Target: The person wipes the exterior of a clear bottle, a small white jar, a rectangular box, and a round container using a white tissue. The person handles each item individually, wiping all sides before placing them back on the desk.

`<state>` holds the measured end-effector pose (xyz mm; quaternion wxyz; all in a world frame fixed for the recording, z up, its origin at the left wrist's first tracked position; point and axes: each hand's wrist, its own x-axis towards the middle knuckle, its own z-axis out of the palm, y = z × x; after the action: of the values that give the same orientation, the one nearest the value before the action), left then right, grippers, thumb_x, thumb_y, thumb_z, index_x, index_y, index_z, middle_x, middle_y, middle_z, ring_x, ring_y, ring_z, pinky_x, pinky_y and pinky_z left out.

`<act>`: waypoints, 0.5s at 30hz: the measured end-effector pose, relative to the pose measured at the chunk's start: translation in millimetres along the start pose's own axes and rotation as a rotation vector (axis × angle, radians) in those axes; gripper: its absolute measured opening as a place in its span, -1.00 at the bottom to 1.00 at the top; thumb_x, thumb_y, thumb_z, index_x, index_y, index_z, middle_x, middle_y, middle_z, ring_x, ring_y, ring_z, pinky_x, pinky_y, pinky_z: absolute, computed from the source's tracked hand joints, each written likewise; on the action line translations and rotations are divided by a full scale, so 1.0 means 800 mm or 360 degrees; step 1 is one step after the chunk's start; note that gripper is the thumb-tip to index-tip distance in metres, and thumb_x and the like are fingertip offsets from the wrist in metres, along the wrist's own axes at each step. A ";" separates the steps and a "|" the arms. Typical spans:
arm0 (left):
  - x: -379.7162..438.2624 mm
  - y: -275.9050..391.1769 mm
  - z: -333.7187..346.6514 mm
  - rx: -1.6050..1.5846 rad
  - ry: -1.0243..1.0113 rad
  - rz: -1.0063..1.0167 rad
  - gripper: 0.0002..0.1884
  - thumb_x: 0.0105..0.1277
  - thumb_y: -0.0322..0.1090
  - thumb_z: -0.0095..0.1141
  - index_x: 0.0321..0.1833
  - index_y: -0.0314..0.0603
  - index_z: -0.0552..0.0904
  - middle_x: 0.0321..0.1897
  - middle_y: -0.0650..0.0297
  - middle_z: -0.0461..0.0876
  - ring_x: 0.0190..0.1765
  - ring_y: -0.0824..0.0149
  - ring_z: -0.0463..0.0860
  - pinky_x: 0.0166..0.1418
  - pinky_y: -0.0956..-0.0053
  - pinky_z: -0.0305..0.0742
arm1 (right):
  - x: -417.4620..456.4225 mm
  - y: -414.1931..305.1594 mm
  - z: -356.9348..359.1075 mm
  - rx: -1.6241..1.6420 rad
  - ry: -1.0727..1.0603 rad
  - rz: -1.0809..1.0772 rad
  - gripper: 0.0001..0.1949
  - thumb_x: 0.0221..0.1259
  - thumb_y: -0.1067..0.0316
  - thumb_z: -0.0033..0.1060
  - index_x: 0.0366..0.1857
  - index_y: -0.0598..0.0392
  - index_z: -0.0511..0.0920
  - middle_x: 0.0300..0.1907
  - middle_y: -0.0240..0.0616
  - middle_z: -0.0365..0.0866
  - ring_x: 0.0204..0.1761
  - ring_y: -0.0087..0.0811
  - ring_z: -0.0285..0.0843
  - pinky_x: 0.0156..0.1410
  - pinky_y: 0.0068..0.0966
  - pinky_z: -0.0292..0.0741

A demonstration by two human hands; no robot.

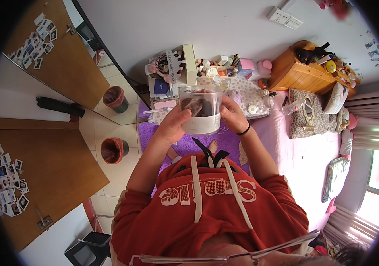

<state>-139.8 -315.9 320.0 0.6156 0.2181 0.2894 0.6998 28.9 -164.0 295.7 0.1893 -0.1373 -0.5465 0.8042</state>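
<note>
A clear cylindrical container with a pale label around its lower part is held up in front of my chest. Dark brown and blackish pieces show through its wall; what they are I cannot tell. My left hand grips its left side, thumb against the front of the wall. On the opposite side my right hand holds it, a black band around the wrist. Beyond the container stands a low table with a patterned cloth, crowded with cosmetics and boxes. Part of the table is hidden behind the container and hands.
A purple shaggy rug lies underfoot. To the left are a lined waste bin, a wooden door and a large mirror. A bed with a leopard-print cushion and a wooden headboard fills the right.
</note>
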 end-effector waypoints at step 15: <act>0.015 -0.009 0.014 0.0211 0.0500 0.0360 -0.20 0.38 -0.09 0.38 0.55 -0.20 0.24 0.36 0.20 0.47 0.38 0.29 0.48 0.47 0.28 0.39 | 0.012 -0.058 0.087 -0.1445 0.0185 -0.1019 -0.23 0.15 0.79 -0.10 0.58 0.19 0.21 0.63 0.18 0.06 0.68 0.12 -0.05 0.70 -0.17 0.00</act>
<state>-128.6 -302.3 322.5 0.4647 0.1775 0.4009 0.7693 -2.3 -201.4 364.4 0.3760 -0.0763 -0.8410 0.3816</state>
